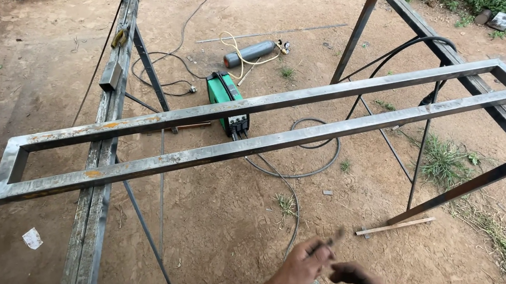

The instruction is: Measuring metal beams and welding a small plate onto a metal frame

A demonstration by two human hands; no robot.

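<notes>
A long rectangular frame of steel tube (247, 147) lies across two metal trestle rails (92, 205), with rust spots at its left end. Low at the frame's bottom edge, my left hand (298, 269) pinches a thin dark rod-like piece (331, 240) between its fingertips. My right hand (361, 279) sits right beside it, fingers curled, close to the same piece; whether it grips anything I cannot tell. Both hands are well below and in front of the steel frame, apart from it.
A green welding machine (225, 101) stands on the dirt under the frame, with cables (298, 172) looping around it. A small grey gas cylinder (249, 53) lies farther back. A wooden strip (396, 226) rests on the ground at right; grass borders the far right.
</notes>
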